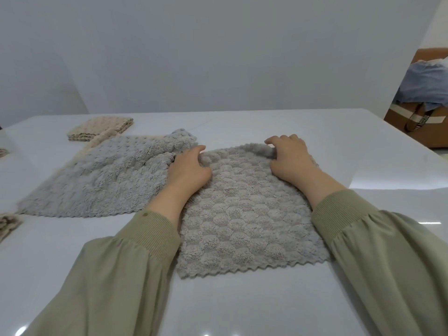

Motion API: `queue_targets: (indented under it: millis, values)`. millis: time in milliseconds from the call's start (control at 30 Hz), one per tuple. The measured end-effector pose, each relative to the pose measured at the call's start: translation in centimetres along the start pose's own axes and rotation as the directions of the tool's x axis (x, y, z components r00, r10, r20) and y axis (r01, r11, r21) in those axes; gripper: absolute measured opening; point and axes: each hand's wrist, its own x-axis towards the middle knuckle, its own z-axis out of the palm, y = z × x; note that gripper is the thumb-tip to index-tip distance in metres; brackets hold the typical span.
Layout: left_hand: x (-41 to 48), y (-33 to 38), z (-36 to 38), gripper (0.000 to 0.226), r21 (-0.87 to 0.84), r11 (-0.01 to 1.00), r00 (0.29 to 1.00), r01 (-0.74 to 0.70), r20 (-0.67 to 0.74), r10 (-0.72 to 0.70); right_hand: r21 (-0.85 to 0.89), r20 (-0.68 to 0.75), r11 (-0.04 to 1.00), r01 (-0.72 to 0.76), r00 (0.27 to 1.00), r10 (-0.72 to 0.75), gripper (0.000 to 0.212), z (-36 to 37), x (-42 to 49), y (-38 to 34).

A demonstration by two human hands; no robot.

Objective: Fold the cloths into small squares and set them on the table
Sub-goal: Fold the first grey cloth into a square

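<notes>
A grey fluffy cloth [244,226] lies spread flat on the white table [242,299] in front of me. My left hand [189,170] pinches its far left corner. My right hand [288,158] pinches the far right corner, fingers curled over the far edge. A second, paler grey cloth [101,175] lies unfolded to the left, over a beige cloth [93,144] whose edge shows beneath it. A folded beige square [100,129] sits at the far left.
Bits of more cloth [7,223] show at the left edge of the table. A cardboard box [421,122] with blue fabric stands off the table at the right. A plain wall rises behind the table.
</notes>
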Motion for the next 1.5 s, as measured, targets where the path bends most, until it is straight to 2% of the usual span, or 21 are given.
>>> queue_targets:
  millis: [167, 300, 400, 500, 600, 733, 833, 933, 1000, 1100, 1200, 1267, 1433, 1500]
  values:
    - [-0.5, 0.4, -0.2, 0.046, -0.088, 0.996, 0.998, 0.003, -0.069, -0.009, -0.113, -0.172, 0.992, 0.055, 0.982, -0.074, 0.022, 0.1, 0.1, 0.3]
    - [-0.6, 0.5, -0.3, 0.029, -0.162, 0.987, 0.995, -0.004, -0.097, -0.012, -0.034, -0.330, 0.998, 0.055, 0.942, -0.064, 0.012, 0.3, 0.3, 1.1]
    - [-0.4, 0.5, -0.3, 0.026, -0.130, 0.991, 0.997, -0.011, -0.080, 0.001, 0.047, -0.386, 0.987, 0.152, 0.914, -0.122, 0.015, 0.0, 0.3, 0.6]
    - [-0.3, 0.3, -0.2, 0.003, -0.147, 0.989, 0.997, 0.000, -0.072, -0.011, 0.135, -0.392, 0.971, 0.198, 0.910, -0.131, 0.021, -0.5, 0.0, 0.0]
    - [-0.5, 0.2, -0.4, 0.020, -0.219, 0.976, 0.995, 0.008, -0.098, -0.031, 0.125, -0.418, 0.974, 0.189, 0.900, -0.121, 0.025, -0.6, -0.2, 0.1]
    - [-0.7, 0.2, -0.8, 0.040, -0.326, 0.945, 0.987, -0.012, -0.155, -0.041, 0.035, -0.352, 0.999, 0.028, 0.936, -0.014, 0.015, -0.2, 0.0, 0.6]
    - [-0.6, 0.1, -0.8, 0.049, -0.360, 0.933, 0.973, -0.024, -0.223, -0.061, -0.054, -0.261, 0.992, -0.117, 0.960, 0.099, 0.019, -0.4, -0.3, 0.9]
    - [-0.8, 0.1, -0.8, 0.034, -0.335, 0.942, 0.961, -0.034, -0.271, -0.061, -0.147, -0.210, 0.958, -0.245, 0.954, 0.212, 0.019, -0.7, -0.6, 1.3]
    - [-0.7, 0.1, -0.8, 0.019, -0.326, 0.945, 0.950, -0.032, -0.302, -0.072, -0.138, -0.194, 0.942, -0.305, 0.941, 0.277, 0.021, -0.8, -0.6, 1.7]
    - [-0.7, 0.1, -0.8, 0.005, -0.326, 0.945, 0.948, -0.020, -0.308, -0.086, -0.091, -0.207, 0.937, -0.337, 0.927, 0.313, 0.018, -0.9, -0.5, 2.0]
    - [-0.7, 0.1, -0.8, 0.018, -0.338, 0.941, 0.938, -0.002, -0.327, -0.115, 0.047, -0.239, 0.935, -0.351, 0.905, 0.352, 0.010, -1.1, -0.4, 2.3]
    - [-0.8, 0.1, -0.9, 0.023, -0.329, 0.944, 0.920, 0.025, -0.362, -0.151, 0.136, -0.233, 0.919, -0.370, 0.890, 0.393, 0.018, -1.0, -0.4, 2.6]
    - [-0.8, 0.3, -1.1, 0.021, -0.392, 0.919, 0.896, 0.034, -0.396, -0.202, 0.394, -0.243, 0.834, -0.386, 0.831, 0.500, 0.025, -1.3, -0.4, 2.7]
    - [-0.8, 0.3, -1.2, 0.023, -0.415, 0.909, 0.889, 0.043, -0.399, -0.224, 0.503, -0.193, 0.784, -0.363, 0.837, 0.512, 0.020, -1.4, -0.2, 2.5]
